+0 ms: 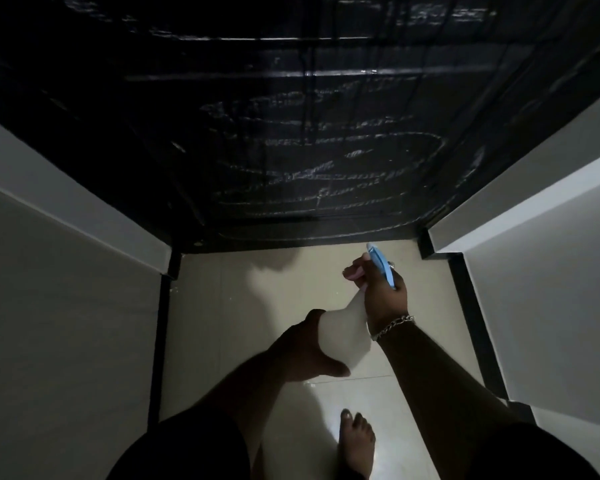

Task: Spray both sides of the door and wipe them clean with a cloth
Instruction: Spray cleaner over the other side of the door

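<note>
A big black door (291, 116) fills the top, with wet streaks on it. Pale walls (66, 289) stand on both sides, and a light tile floor (222, 306) lies below. The right hand (383, 292) grips the blue top of a white bottle (343, 330). The left hand (302, 348) holds its fat bottom. A bare foot (355, 441) stands on the narrow floor between the walls.

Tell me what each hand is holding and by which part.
Both hold the spray bottle: the right hand grips its neck below the blue trigger head, the left hand cups the body's lower side.
</note>
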